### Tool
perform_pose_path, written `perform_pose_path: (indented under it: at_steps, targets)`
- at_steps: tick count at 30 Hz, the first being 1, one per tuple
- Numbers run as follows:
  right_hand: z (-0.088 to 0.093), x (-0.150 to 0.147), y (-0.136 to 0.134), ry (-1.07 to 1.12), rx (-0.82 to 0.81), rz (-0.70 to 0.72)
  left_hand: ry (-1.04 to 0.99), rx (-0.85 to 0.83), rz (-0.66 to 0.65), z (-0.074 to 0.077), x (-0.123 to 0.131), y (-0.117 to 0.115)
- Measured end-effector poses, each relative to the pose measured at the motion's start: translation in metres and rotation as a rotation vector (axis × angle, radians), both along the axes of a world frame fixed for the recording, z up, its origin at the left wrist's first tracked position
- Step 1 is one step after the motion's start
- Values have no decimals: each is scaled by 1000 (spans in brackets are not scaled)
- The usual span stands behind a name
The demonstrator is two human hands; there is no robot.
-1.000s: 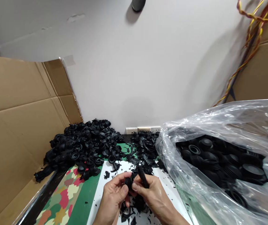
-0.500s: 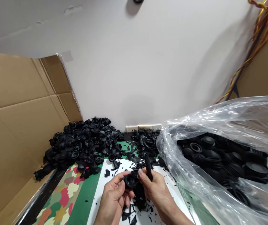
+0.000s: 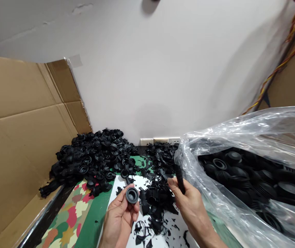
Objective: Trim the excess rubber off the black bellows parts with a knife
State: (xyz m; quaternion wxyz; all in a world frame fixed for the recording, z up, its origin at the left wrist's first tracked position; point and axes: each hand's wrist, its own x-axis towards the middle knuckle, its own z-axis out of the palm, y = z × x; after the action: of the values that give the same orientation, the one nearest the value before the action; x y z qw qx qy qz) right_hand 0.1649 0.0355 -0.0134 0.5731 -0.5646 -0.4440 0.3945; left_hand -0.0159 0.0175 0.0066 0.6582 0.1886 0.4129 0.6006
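Observation:
Between the thumb and fingers of my left hand [image 3: 123, 213] is a round black rubber part [image 3: 132, 195], its ringed opening turned up toward the camera. My right hand [image 3: 188, 203] is closed around the dark ribbed handle of a tool [image 3: 180, 179]; its working end is not visible. Black rubber scraps [image 3: 160, 193] lie on the white sheet [image 3: 174, 234] between my hands. The two hands are apart, with the right one to the side of the scraps.
A heap of black rubber pieces [image 3: 93, 151] lies at the left against a cardboard panel [image 3: 28, 144]. To the right, a clear plastic bag [image 3: 188, 148] holds more round, ribbed black parts [image 3: 240, 172]. A socket strip [image 3: 160, 141] runs along the wall behind a smaller pile.
My right hand with the tool has moved right, away from the left hand. My left hand has shifted slightly left and turned the rubber part's opening upward. More scraps now show between the hands.

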Motion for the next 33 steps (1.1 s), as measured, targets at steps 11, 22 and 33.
perform_pose_path:
  at_steps: [11,22,33]
  targets:
    - [7,10,0,-350,81,-52,-49,74,-93,-4,-3,-3]
    - [6,13,0,-456,110,-69,-30,113,-101,-12,-8,-1]
    - [4,11,1,-466,108,-85,-47,118,-113,-10,-7,-1]
